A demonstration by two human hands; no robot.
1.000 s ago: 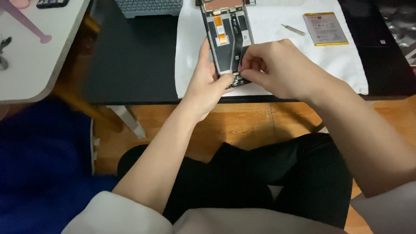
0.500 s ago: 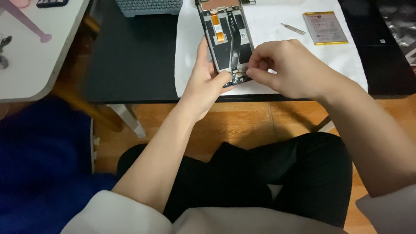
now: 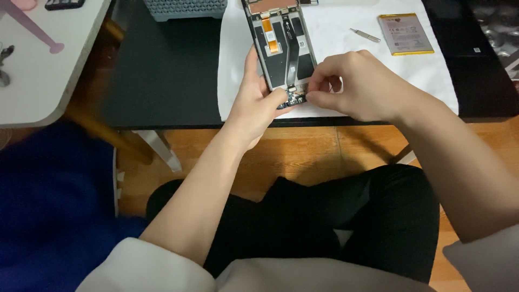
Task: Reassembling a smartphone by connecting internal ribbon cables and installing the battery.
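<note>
An opened phone (image 3: 284,48) with its back off shows a dark frame, flex cables and an orange ribbon. It lies tilted above a white mat (image 3: 335,59) on the black table (image 3: 162,70). My left hand (image 3: 257,105) grips the phone's lower left edge, thumb on the bottom board. My right hand (image 3: 357,84) pinches at the small board at the phone's bottom end with fingertips together; what it pinches is hidden.
A phone battery with a yellow rim (image 3: 405,33) and a small metal tool (image 3: 365,35) lie on the mat at the right. A grey grille-like box (image 3: 184,8) stands at the back. A white table (image 3: 38,65) is at the left. My legs are below.
The phone and both hands have shifted slightly to the right and up. My right hand's fingers have closed tighter at the phone's bottom end.
</note>
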